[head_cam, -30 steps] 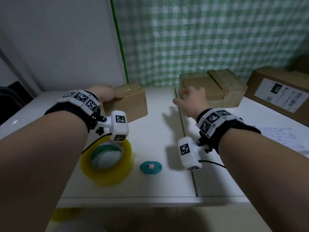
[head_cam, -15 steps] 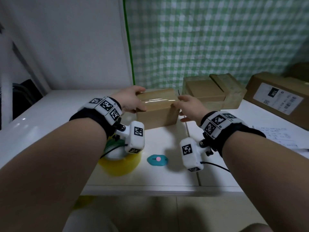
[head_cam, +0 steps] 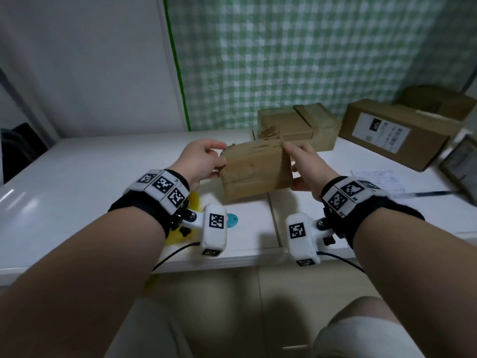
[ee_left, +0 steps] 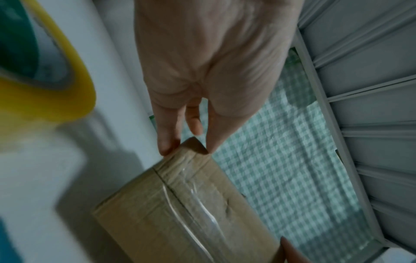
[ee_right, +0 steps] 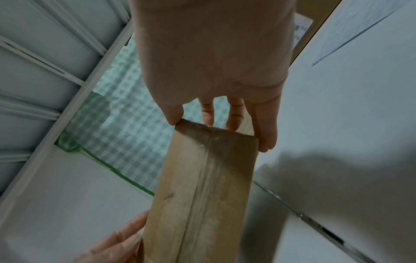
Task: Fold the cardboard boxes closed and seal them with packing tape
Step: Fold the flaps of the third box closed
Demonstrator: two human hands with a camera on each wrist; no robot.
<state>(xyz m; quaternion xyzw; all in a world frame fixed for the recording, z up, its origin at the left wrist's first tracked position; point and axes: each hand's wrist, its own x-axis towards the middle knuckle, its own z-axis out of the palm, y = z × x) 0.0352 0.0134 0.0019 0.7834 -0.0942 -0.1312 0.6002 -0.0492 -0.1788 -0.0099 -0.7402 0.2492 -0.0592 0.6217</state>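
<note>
A small brown cardboard box [head_cam: 254, 170] is held tilted above the white table [head_cam: 77, 177], between both hands. My left hand [head_cam: 204, 158] grips its left end, thumb and fingers pinching a corner [ee_left: 191, 144]. My right hand [head_cam: 304, 164] grips its right end, thumb on one edge and fingers behind [ee_right: 225, 124]. Clear tape runs along the box's seam [ee_left: 198, 201]. The yellow roll of packing tape [head_cam: 192, 200] lies on the table under my left wrist, mostly hidden.
Two more small cardboard boxes [head_cam: 296, 125] stand at the back by the green checked curtain. A larger labelled box [head_cam: 395, 133] sits at the right. A teal cutter [head_cam: 232, 219] lies near the front edge. Papers [head_cam: 376, 177] lie at the right.
The box has come off the table and turned over between both hands, toward me and to the right. My right hand went from reaching to gripping its end.
</note>
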